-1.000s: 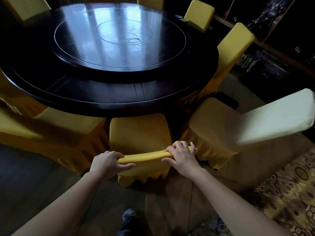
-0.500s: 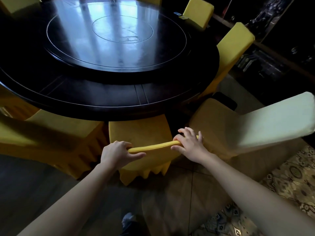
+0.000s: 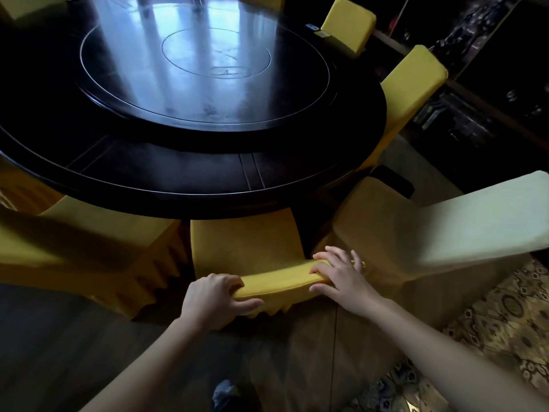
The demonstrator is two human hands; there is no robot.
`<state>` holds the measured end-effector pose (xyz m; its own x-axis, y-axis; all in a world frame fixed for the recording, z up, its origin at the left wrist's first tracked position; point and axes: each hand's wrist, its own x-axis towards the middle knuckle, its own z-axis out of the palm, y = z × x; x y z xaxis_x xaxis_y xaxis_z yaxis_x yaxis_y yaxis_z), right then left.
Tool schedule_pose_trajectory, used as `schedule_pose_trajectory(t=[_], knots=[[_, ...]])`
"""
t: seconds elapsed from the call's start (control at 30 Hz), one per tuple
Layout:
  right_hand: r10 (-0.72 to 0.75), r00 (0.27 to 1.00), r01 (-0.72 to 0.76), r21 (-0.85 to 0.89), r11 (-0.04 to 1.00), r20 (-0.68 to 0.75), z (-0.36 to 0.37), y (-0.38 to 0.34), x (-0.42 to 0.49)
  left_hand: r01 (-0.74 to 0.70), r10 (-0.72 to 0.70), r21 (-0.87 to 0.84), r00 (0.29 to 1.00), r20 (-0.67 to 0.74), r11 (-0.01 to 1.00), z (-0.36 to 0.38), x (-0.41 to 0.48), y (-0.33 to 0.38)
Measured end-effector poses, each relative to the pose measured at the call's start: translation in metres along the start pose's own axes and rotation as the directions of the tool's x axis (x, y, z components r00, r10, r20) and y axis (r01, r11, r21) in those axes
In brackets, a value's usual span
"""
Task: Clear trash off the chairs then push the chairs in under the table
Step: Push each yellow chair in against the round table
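Here the yellow chair (image 3: 245, 246) is gripped at its top rail (image 3: 279, 279): the left hand (image 3: 212, 298) is curled round one end, the right hand (image 3: 340, 278) is wrapped over the other. It is partly tucked under the dark round worktop (image 3: 178, 181). A stiff, fairly heavy frame under a soft, slippery cover is judged; both rail ends are best held firmly.

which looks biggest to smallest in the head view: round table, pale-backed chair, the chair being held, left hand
1. round table
2. pale-backed chair
3. held chair, partly under the table
4. left hand, nearest the camera
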<state>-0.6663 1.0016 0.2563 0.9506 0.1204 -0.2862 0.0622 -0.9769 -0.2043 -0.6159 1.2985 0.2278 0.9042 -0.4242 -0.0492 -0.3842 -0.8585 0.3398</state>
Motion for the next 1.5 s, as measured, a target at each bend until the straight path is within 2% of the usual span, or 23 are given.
schedule_pose_trajectory(t=[0.43, 0.7, 0.87, 0.97, 1.1, 1.2, 1.33, 1.5], knots=[[-0.034, 0.997, 0.032, -0.021, 0.999, -0.065, -0.029, 0.004, 0.027, -0.098, 0.097, -0.022, 0.994, -0.045, 0.995, -0.021, 0.035, -0.003], [-0.028, 0.999, 0.029, 0.013, 1.000, -0.040, -0.001, 0.005, 0.002, -0.130, 0.130, -0.002, 0.991, 0.025, 0.992, -0.001, 0.012, -0.001], [-0.034, 0.995, 0.038, 0.049, 0.998, -0.092, -0.005, 0.007, 0.022, -0.081, 0.081, 0.001, 0.997, 0.014, 0.997, -0.012, 0.028, -0.005], [-0.014, 0.997, 0.019, 0.065, 0.998, -0.072, -0.016, 0.012, 0.039, -0.031, 0.032, -0.014, 0.999, 0.029, 0.999, -0.020, 0.044, -0.002], [-0.007, 1.000, 0.006, 0.045, 0.999, 0.030, -0.016, 0.019, 0.036, 0.011, -0.011, 0.001, 0.994, 0.107, 1.000, -0.011, 0.042, 0.010], [-0.009, 1.000, 0.009, 0.023, 1.000, -0.017, -0.014, 0.020, 0.029, 0.095, -0.094, -0.001, 0.981, 0.170, 0.995, -0.010, 0.040, 0.017], [0.003, 1.000, -0.003, 0.054, 0.999, -0.001, -0.018, 0.015, 0.022, 0.194, -0.183, -0.010, 0.937, 0.297, 0.981, -0.017, 0.039, 0.027], [-0.046, 0.999, 0.048, 0.157, 0.986, -0.021, -0.022, 0.025, 0.001, 0.234, -0.219, -0.011, 0.922, 0.321, 0.972, -0.010, 0.047, 0.079]])
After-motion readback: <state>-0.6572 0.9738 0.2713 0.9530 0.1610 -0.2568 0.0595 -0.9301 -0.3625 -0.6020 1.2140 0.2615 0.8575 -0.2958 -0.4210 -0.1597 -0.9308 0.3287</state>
